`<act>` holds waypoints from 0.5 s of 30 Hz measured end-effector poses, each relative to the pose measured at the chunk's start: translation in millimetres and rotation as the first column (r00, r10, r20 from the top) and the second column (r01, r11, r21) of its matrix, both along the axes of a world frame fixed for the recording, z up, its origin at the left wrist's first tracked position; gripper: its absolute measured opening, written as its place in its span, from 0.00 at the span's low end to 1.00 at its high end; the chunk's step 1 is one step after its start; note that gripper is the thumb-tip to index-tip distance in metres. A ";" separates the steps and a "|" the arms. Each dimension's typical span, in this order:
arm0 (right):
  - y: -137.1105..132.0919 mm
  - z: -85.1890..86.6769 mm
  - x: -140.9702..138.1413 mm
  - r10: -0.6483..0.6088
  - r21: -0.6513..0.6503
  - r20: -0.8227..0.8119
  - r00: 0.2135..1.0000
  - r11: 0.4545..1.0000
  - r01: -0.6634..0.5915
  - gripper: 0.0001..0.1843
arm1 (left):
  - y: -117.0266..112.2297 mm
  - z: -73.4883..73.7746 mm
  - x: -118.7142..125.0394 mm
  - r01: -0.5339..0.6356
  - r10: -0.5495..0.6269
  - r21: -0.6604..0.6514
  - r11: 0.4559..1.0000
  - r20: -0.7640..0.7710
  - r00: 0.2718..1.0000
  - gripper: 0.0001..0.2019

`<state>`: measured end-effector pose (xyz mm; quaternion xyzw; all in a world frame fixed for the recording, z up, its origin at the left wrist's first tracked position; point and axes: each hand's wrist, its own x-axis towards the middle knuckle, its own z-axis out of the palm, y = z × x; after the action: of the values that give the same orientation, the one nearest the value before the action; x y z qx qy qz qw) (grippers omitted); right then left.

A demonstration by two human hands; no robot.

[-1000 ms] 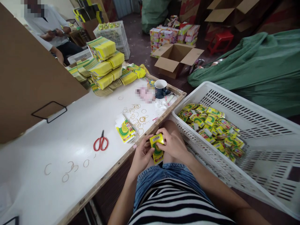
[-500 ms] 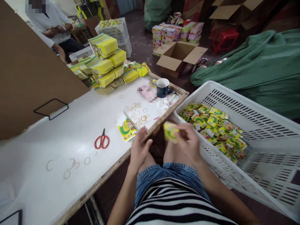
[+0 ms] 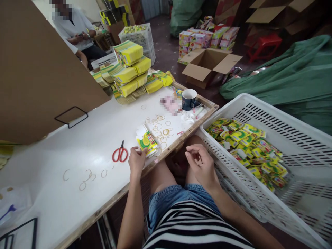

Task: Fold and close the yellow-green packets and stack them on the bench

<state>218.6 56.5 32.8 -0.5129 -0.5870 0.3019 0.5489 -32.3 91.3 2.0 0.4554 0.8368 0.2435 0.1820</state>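
A small stack of flat yellow-and-green cartons with white flaps lies on the white table near its front edge. My left hand is at the stack's lower left corner, fingers closed on the edge of a carton; how many it grips is hidden. Over my lap, between table and crate, my right hand has nothing in it, with loosely curled fingers and the thumb apart. To its right, a white plastic crate holds many folded small yellow cartons. Red-handled scissors lie left of my left hand.
Rubber bands are scattered over the table. A dark mug stands by the far corner. Bundled yellow cartons are piled at the back. Beyond are an open cardboard box and a seated person.
The small carton in my right hand is gone from it, and its fingers have loosened. My left hand has moved left onto the carton stack. The view has shifted slightly.
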 end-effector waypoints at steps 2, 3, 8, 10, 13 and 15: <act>-0.8 3.2 -5.1 0.044 0.004 0.012 0.999 0.999 -0.044 0.05 | -0.5 0.1 -3.0 0.044 -0.043 -0.012 0.999 0.032 0.999 0.13; -1.1 4.3 -6.7 0.057 0.006 0.019 0.998 0.998 -0.057 0.05 | -1.1 1.5 -4.1 0.067 -0.067 -0.008 0.998 0.052 0.996 0.13; -5.4 5.9 -12.9 0.080 0.035 0.055 0.995 0.996 -0.082 0.07 | -19.2 28.1 7.4 0.165 -0.178 0.108 0.980 0.123 0.976 0.15; -7.7 8.3 -17.4 0.118 0.099 0.106 0.987 0.987 -0.129 0.11 | -33.4 43.9 22.6 0.262 -0.286 0.153 0.953 0.162 0.944 0.14; -9.3 13.1 -24.4 0.243 0.169 0.205 0.948 0.945 -0.279 0.23 | -54.1 60.0 49.1 0.513 -0.571 0.253 0.820 0.309 0.760 0.11; -9.2 14.5 -26.7 0.294 0.148 0.196 0.935 0.934 -0.325 0.24 | -63.3 61.8 62.9 0.569 -0.645 0.305 0.764 0.357 0.676 0.10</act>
<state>191.9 47.3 47.3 -0.3867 -0.7299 0.2863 0.4856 30.6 28.0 63.7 0.6538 0.5493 0.3351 0.3981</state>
